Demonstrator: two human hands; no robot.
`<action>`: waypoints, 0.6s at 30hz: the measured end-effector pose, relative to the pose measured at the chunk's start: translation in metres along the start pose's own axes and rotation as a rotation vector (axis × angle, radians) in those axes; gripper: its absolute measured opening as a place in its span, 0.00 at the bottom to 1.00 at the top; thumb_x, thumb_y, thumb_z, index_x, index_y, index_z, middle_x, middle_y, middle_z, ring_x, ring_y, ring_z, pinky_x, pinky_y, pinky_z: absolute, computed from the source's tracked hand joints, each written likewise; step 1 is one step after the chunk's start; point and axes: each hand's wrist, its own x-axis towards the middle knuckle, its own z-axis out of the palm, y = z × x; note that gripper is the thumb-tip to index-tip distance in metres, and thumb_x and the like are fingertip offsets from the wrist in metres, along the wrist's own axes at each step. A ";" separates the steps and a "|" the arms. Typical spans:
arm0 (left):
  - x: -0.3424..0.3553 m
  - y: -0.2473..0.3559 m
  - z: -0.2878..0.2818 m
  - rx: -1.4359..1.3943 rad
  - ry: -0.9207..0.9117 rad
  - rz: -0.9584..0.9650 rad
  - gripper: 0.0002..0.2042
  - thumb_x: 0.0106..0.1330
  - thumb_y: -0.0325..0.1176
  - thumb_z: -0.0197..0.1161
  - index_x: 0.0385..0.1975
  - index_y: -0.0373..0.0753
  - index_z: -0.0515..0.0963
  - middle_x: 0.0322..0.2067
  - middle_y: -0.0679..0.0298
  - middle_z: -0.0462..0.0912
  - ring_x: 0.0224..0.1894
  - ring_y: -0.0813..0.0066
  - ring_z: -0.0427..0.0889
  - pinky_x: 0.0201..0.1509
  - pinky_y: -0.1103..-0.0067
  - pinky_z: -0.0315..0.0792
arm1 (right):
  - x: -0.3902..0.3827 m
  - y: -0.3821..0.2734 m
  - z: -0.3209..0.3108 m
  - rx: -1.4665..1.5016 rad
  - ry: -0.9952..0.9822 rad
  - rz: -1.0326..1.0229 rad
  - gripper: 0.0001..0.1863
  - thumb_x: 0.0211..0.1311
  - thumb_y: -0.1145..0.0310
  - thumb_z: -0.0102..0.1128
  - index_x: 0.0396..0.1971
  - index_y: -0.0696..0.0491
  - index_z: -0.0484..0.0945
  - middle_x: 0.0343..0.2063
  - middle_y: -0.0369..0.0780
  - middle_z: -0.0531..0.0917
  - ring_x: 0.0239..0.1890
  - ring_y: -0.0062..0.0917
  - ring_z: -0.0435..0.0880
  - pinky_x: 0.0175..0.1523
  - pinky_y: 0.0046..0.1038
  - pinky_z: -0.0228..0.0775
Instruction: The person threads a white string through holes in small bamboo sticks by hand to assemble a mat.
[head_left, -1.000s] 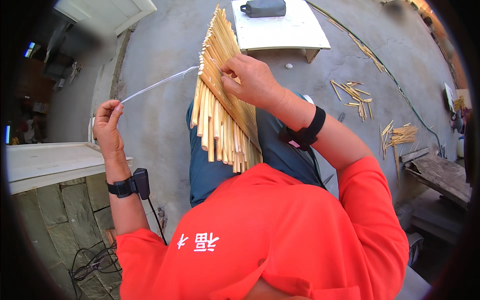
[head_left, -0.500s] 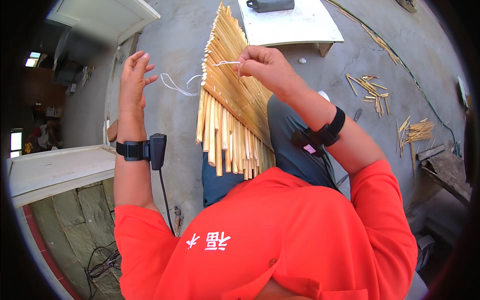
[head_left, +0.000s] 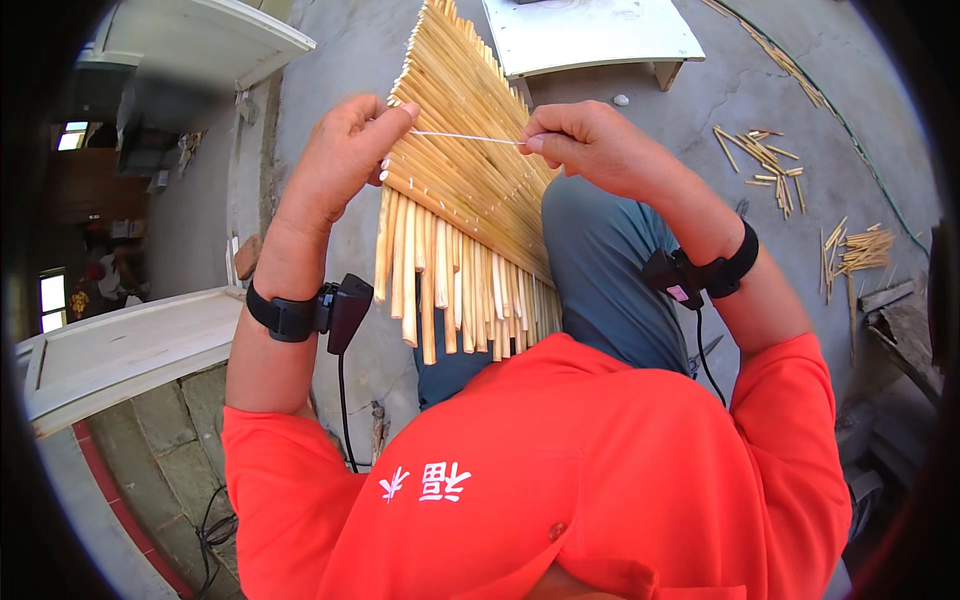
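Note:
A panel of pale straw-coloured stalks (head_left: 465, 180), laid side by side and stitched with white thread, leans over my lap. A lower layer of stalks (head_left: 440, 270) sticks out beneath it toward me at a different angle. A white string (head_left: 465, 136) runs taut above the panel between my two hands. My left hand (head_left: 350, 150) is closed by the panel's left edge, its thumb and fingers pinching one end. Over the right side of the panel, my right hand (head_left: 600, 148) pinches the other end between thumb and fingers.
A low white table (head_left: 595, 35) stands beyond the panel. On the concrete floor to the right lie loose cut stalks (head_left: 765, 165) and a small bundle (head_left: 862, 250), with a green hose (head_left: 850, 130) past them. At left is a white door panel (head_left: 140, 350).
My left hand, open and raised before, has come right and closed on the string. The right hand has shifted right and slightly down. The loose string is now stretched tight.

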 end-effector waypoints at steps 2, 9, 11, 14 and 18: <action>-0.001 0.001 -0.002 0.037 -0.075 -0.045 0.17 0.60 0.45 0.58 0.29 0.34 0.76 0.16 0.68 0.73 0.17 0.85 0.69 0.18 0.87 0.62 | 0.000 0.004 -0.006 -0.023 0.084 -0.078 0.09 0.60 0.65 0.57 0.28 0.56 0.79 0.18 0.33 0.77 0.20 0.13 0.72 0.25 0.18 0.64; -0.002 0.000 -0.001 -0.041 -0.083 -0.096 0.18 0.64 0.45 0.54 0.22 0.36 0.77 0.16 0.72 0.72 0.17 0.88 0.66 0.20 0.88 0.58 | 0.014 -0.008 0.005 0.511 0.398 -0.353 0.06 0.53 0.70 0.65 0.26 0.55 0.79 0.21 0.35 0.79 0.26 0.11 0.75 0.31 0.16 0.67; -0.002 -0.002 -0.002 -0.044 -0.056 -0.053 0.19 0.63 0.46 0.55 0.20 0.36 0.76 0.12 0.70 0.70 0.11 0.86 0.66 0.13 0.88 0.58 | 0.021 -0.015 0.010 0.682 0.387 -0.360 0.04 0.58 0.72 0.59 0.30 0.56 0.78 0.27 0.36 0.81 0.31 0.12 0.78 0.35 0.14 0.67; -0.001 -0.005 -0.003 -0.042 -0.071 -0.055 0.19 0.63 0.46 0.55 0.20 0.36 0.76 0.12 0.70 0.71 0.11 0.86 0.66 0.13 0.88 0.58 | 0.031 -0.038 0.013 1.043 0.131 -0.383 0.03 0.58 0.73 0.59 0.32 0.54 0.78 0.37 0.43 0.81 0.41 0.25 0.82 0.48 0.24 0.73; -0.002 -0.009 -0.002 -0.052 -0.061 -0.030 0.19 0.63 0.45 0.55 0.19 0.36 0.75 0.11 0.70 0.70 0.11 0.86 0.65 0.13 0.87 0.58 | 0.051 -0.062 0.028 1.411 -0.026 -0.191 0.05 0.66 0.69 0.49 0.32 0.55 0.70 0.22 0.38 0.76 0.23 0.21 0.78 0.30 0.20 0.73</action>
